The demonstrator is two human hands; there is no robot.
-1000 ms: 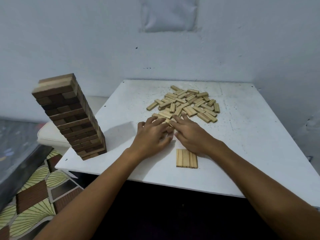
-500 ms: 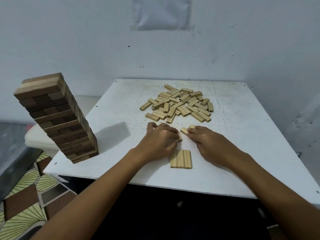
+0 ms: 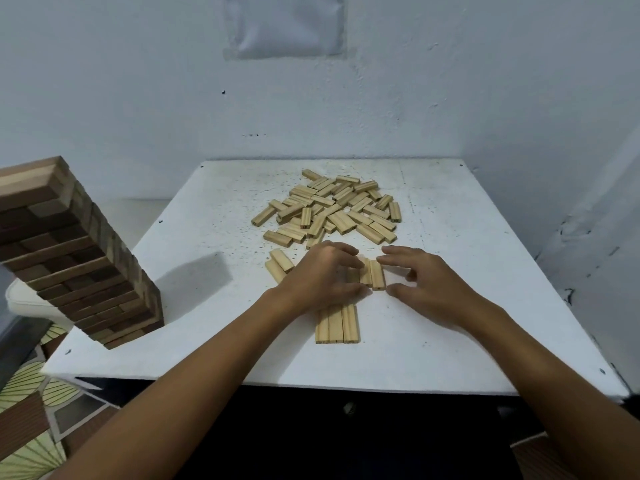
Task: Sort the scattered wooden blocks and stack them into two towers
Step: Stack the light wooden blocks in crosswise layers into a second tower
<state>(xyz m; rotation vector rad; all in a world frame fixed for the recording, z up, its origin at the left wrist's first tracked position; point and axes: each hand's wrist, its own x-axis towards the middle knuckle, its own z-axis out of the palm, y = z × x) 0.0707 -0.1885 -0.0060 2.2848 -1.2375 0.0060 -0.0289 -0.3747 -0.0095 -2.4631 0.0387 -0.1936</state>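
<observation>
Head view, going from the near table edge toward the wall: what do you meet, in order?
Row of three blocks → blocks between the hands → loose pile → bare table → wall.

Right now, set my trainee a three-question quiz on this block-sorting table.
1. True or false: the tall dark brown wooden block tower stands on the person's right.
2. How many pale wooden blocks form the flat row nearest the table edge?
3. The left hand rests on: A) blocks beside the right hand, B) the loose heap of pale wooden blocks, C) the tower.

Key: 1 false; 2 three; 3 A.
</observation>
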